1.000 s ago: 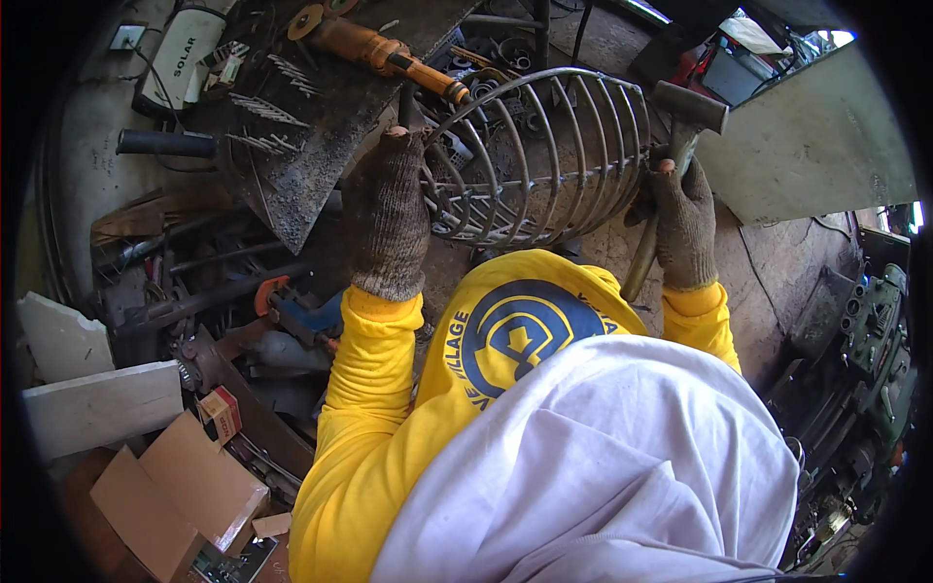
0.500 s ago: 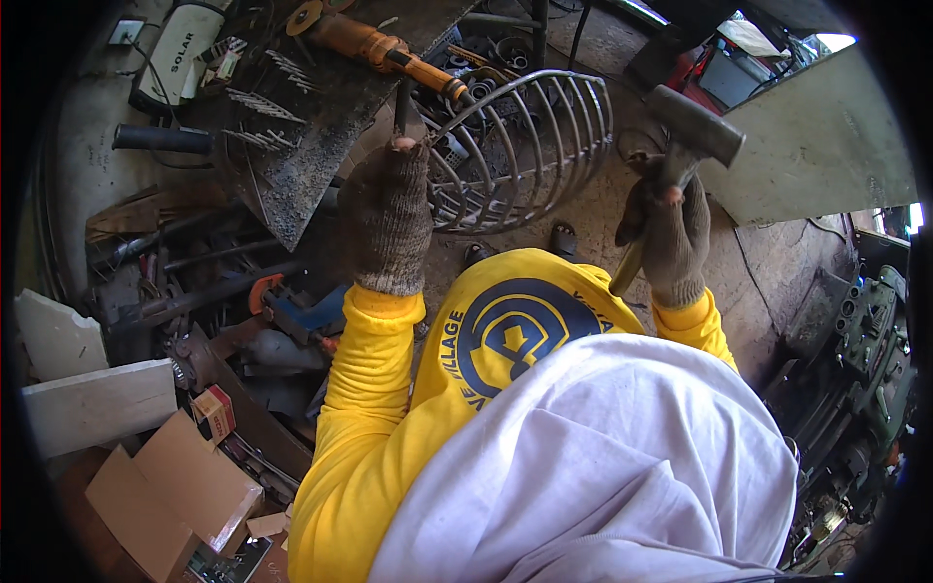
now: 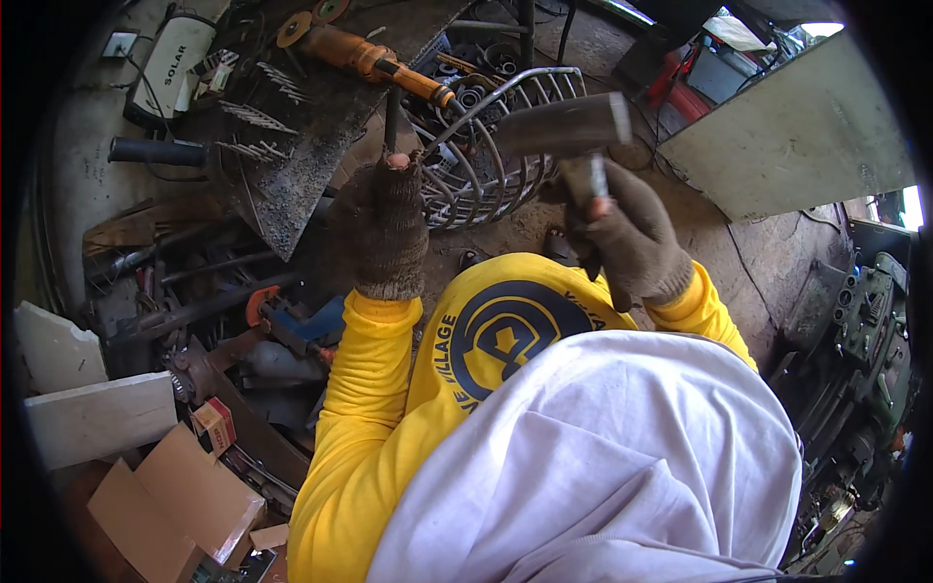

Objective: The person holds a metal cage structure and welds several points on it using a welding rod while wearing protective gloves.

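Note:
My right hand (image 3: 630, 233), in a brown knit glove, is closed round the handle of a hammer (image 3: 559, 126). The hammer's heavy head is smeared by motion and hangs in front of a curved metal-bar cage (image 3: 473, 194). My left hand (image 3: 381, 233), gloved likewise with a bare fingertip showing, grips a dark metal rod (image 3: 392, 119) that stands up out of the fist. The rod's lower part is hidden in the glove. Left of the cage, the rod rises beside the edge of a steel table (image 3: 330, 136).
An orange angle grinder (image 3: 364, 56) lies on the table near several small rods (image 3: 255, 117). Scrap metal and an open cardboard box (image 3: 185, 486) crowd the left side. A pale sheet panel (image 3: 797, 126) leans at the right, with a green machine (image 3: 875, 340) below.
My right hand has swung the hammer leftward, across in front of the cage. The left hand with the rod has shifted only slightly.

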